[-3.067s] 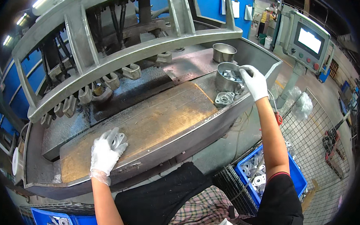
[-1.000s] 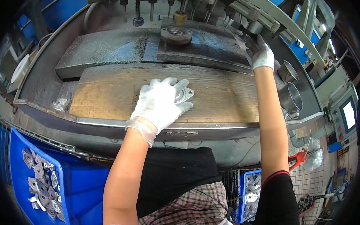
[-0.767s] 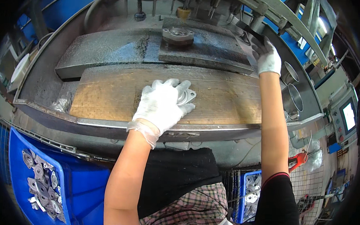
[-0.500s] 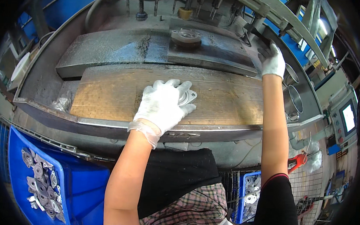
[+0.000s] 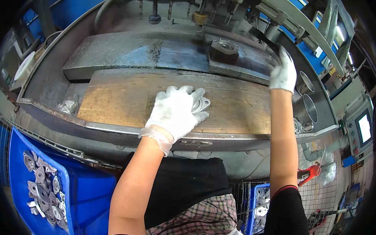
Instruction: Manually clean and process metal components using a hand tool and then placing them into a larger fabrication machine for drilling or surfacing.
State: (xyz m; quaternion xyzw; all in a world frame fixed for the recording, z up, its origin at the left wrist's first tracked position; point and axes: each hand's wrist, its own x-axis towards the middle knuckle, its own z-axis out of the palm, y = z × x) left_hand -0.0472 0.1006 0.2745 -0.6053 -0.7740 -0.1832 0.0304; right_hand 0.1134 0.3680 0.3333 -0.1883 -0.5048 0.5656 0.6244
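Head: casting (image 5: 203, 104) between left fingers (image 5: 198, 93)

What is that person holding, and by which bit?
The left grip holds a silvery metal part by its covered left side; the right grip holds a dark tool by its near end.

Blue wall panels (image 5: 84, 0) stood at upper left, with further blue panelling (image 5: 312, 48) at upper right. Strip lights (image 5: 339, 33) glowed near the right rim. Below them, a control console (image 5: 352, 129) bore a lit screen (image 5: 364, 127); grey floor (image 5: 341, 176) extended beside wire mesh (image 5: 309, 198).
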